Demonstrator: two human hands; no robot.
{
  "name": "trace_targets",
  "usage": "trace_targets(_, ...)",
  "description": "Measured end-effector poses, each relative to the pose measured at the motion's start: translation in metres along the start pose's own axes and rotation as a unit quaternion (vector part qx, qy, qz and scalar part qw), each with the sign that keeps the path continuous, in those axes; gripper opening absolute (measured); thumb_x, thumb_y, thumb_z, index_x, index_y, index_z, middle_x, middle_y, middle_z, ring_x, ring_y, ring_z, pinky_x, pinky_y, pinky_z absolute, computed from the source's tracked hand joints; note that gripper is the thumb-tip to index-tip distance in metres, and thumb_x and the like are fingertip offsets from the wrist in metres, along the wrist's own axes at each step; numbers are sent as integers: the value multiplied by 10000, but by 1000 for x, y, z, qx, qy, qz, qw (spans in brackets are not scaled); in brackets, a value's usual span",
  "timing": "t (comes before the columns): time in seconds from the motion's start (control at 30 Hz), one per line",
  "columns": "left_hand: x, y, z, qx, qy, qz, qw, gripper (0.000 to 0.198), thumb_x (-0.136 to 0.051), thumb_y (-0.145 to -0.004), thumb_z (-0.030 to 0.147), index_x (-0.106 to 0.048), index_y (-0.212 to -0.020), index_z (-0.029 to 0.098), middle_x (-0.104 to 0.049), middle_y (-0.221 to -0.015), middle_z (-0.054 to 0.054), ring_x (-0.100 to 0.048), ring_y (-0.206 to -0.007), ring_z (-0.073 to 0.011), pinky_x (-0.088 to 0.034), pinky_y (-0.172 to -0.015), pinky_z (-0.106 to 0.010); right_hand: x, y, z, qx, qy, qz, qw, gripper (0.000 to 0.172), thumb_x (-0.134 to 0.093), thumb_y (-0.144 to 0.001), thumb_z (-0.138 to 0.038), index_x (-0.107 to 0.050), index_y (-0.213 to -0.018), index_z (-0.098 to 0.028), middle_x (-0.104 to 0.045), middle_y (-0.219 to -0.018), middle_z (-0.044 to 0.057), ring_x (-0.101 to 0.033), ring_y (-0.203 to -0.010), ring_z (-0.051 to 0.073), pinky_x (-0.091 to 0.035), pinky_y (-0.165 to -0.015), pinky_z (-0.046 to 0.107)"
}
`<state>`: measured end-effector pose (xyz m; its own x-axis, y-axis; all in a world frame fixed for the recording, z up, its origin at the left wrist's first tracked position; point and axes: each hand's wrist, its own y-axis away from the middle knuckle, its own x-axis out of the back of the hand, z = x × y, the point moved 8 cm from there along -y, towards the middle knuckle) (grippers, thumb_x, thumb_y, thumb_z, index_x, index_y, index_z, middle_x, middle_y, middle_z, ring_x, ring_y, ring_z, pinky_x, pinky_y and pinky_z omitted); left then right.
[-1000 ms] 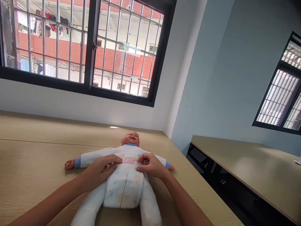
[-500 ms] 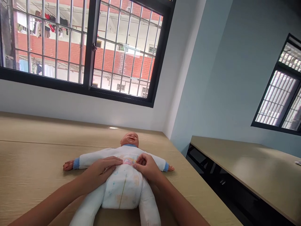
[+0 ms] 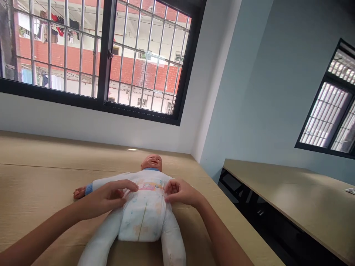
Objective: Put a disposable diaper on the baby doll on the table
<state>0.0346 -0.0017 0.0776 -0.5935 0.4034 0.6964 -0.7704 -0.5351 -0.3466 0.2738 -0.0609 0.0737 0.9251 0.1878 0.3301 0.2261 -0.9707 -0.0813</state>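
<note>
A baby doll (image 3: 146,177) lies on its back on a light wood table (image 3: 36,199), head pointing away from me. It wears a white long-sleeved suit with blue cuffs and a white disposable diaper (image 3: 142,218) with a pink printed waistband. My left hand (image 3: 105,197) has its fingertips at the waistband's left side and covers the doll's arm. My right hand (image 3: 180,192) is curled and pinches the diaper's right edge, hiding the doll's other arm.
The table's right edge runs close to the doll's right side. Beyond it stands a second wood table (image 3: 277,188) with a small white item (image 3: 350,191). A barred window (image 3: 105,55) and pale walls rise behind.
My hands have drawn apart, the left moving leftward and the right rightward along the waistband. More of the pink waistband shows, and the view has shifted slightly.
</note>
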Motion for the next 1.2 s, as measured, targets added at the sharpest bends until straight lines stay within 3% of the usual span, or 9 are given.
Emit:
trace_targets(0.07, -5, 1, -3, 2, 30, -53, 998, 348, -586, -934, 250, -679, -1264, 308, -599, -1441, -25, -642, -1153, -222, -545, -882, -257, -8, 7, 5, -43, -20, -79, 996, 384, -889, -582, -295, -654, -848, -148, -625, -757, -11, -542, -680, 111, -394, -623, 240)
trace_targets(0.13, -7, 0, -8, 5, 29, -55, 998, 307, -566, -947, 253, -686, -1227, 292, -587, -1439, -31, -620, -1153, -219, -524, -871, -254, -10, 7, 7, -50, -28, -85, 995, 361, -877, -581, -268, -651, -835, -147, -616, -735, -19, -537, -667, 106, -392, -612, 233)
trace_targets(0.27, -11, -6, -13, 10, -25, -22, 999, 248, -519, -956, 232, -699, -1124, 262, -636, -1339, -30, -605, -899, -161, -475, -736, -245, -12, -1, 8, -10, -18, -9, 1000, 265, -817, -640, -259, -633, -792, -145, -546, -657, -49, -446, -600, 74, -319, -563, 214)
trace_targets(0.57, -11, -12, 6, -34, -110, 69, 991, 204, -414, -974, 230, -612, -1014, 201, -696, -1090, -38, -550, -760, -139, -434, -703, -261, -14, -5, -1, 74, 140, 114, 981, 158, -670, -766, -210, -551, -675, -160, -466, -615, -53, -366, -600, 79, -265, -545, 231)
trace_targets(0.7, -10, -11, 1, -21, -77, 34, 996, 184, -476, -926, 211, -630, -1027, 212, -696, -1155, -40, -576, -792, -145, -454, -685, -248, -13, 0, 0, 9, 59, 12, 998, 161, -731, -738, -266, -614, -752, -157, -542, -675, -39, -457, -633, 90, -344, -577, 225)
trace_targets(0.87, -8, -7, -6, -1, -25, 12, 1000, 237, -529, -887, 190, -667, -1076, 231, -686, -1258, -40, -627, -882, -165, -487, -725, -249, -12, 9, 3, -35, -22, -101, 994, 439, -908, -576, -312, -678, -915, -154, -622, -805, -16, -550, -737, 115, -440, -660, 236)
trace_targets(1.03, -10, -9, 0, 1, -33, 24, 999, 223, -505, -861, 167, -666, -1007, 220, -698, -1221, -40, -619, -852, -161, -470, -691, -246, -17, 4, -2, 10, 99, -4, 995, 259, -822, -665, -234, -613, -801, -167, -510, -649, -61, -428, -611, 90, -324, -562, 225)
trace_targets(1.13, -11, -10, 1, 0, -11, 31, 999, 216, -508, -850, 170, -675, -983, 209, -703, -1212, -48, -636, -922, -176, -473, -696, -241, -17, 7, -20, 105, 240, 88, 961, 138, -685, -729, -148, -596, -830, -176, -540, -748, -33, -439, -649, 105, -342, -605, 238)
trace_targets(1.2, -10, -10, 0, 2, 1, 41, 999, 205, -515, -845, 176, -680, -963, 206, -710, -1197, -46, -642, -958, -185, -473, -700, -238, -20, 9, -28, 151, 316, 119, 929, 228, -652, -739, -130, -603, -955, -183, -581, -876, -5, -461, -700, 122, -357, -649, 248)
